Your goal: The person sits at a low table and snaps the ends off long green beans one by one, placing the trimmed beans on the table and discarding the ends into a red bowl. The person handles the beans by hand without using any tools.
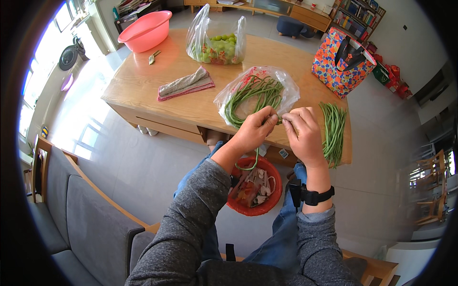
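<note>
My left hand [254, 126] and my right hand [304, 132] meet fingertip to fingertip above the table's front edge, pinching one green yard-long bean [257, 157] between them. Its long end hangs below my left hand, curling over the red waste bin [254, 211]. Just beyond my hands, a coil of uncut long beans [236, 102] lies on a clear plastic bag [291, 85]. To the right of my right hand, a bundle of shorter bean lengths [334, 134] lies along the table edge. Wrappers and scraps fill much of the bin, which stands between my legs.
On the wooden table [132, 84] are a folded cloth [186, 85], a plastic bag of green grapes [216, 48], a pink basin [146, 32], a small crumpled item [154, 57] and a floral tote bag [340, 60]. A grey sofa [100, 221] stands at the left.
</note>
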The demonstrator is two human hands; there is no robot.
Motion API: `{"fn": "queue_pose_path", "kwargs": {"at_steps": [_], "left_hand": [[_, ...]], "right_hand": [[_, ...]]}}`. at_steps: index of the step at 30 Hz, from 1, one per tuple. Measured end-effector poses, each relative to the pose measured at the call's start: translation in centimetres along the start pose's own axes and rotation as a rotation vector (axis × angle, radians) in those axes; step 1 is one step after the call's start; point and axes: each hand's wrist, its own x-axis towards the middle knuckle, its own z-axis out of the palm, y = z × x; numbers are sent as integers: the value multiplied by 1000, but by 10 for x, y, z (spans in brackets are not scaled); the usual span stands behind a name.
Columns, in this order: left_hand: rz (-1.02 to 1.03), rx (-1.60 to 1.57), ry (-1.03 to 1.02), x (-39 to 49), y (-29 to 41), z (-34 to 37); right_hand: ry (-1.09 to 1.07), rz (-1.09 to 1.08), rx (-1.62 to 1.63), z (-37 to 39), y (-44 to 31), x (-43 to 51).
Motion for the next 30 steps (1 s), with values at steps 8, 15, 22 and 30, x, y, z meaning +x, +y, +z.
{"fn": "queue_pose_path", "kwargs": {"at_steps": [8,15,22,30], "left_hand": [[-9,31,33,-1,3,1],[15,40,-5,-3,5,3],[-87,-327,-94,-4,11,2],[-159,-436,-17,-4,19,-2]], "right_hand": [[2,-8,18,0,0,0],[1,71,105,0,1,-2],[75,415,603,5,-2,-7],[188,584,965,-1,2,-7]]}}
